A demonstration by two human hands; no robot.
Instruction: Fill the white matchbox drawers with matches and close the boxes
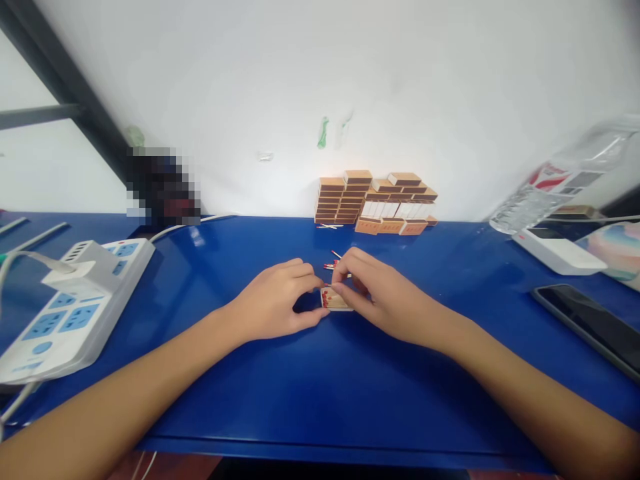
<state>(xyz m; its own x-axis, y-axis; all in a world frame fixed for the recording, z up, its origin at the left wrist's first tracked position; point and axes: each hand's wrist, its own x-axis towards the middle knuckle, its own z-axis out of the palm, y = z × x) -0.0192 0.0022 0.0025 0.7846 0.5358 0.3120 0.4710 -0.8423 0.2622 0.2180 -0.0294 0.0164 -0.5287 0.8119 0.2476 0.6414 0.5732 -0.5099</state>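
A small matchbox tray (338, 301) with red-tipped matches in it lies on the blue table. My left hand (284, 298) grips the tray's left end between thumb and fingers. Over its right side, my right hand (380, 290) has thumb and forefinger pinched together at the tray's back edge; whatever is between the fingertips is too small to make out. Several loose matches (329, 267) lie just behind the tray, partly covered by my right hand.
Stacked matchboxes (343, 200) stand against the wall, with a few matches (330, 227) before them. A power strip (75, 313) lies left. At right are a bottle (555, 180), a white device (560, 252) and a phone (595, 323). The blue table's (320, 400) front edge runs below.
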